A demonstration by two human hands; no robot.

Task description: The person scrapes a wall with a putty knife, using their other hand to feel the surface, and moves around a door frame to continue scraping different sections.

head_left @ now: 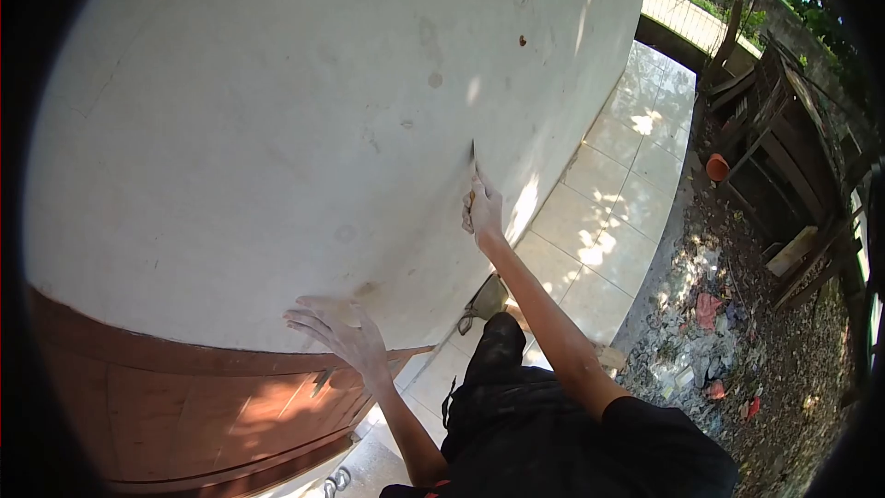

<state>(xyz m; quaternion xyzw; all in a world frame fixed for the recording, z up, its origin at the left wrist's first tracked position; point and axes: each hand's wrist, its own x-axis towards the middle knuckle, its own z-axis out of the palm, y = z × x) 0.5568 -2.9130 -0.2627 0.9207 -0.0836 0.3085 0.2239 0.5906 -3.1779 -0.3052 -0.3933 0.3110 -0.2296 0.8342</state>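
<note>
To our right lie a tiled walkway (pixel 627 175), rubbish (pixel 710 314) and a wooden rack (pixel 774 148). The walkway runs open along the white wall (pixel 277 83). Our right hand (pixel 484 212) grips a scraper (pixel 474 157), whose blade touches the wall. Our left hand (pixel 336 332) rests open, fingers spread, just above the brown band (pixel 184 397).

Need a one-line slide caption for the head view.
Right hand holds a thin-bladed tool to the white wall; left hand lies spread on the wall near its reddish-brown band.

No readable text or signs anywhere
</note>
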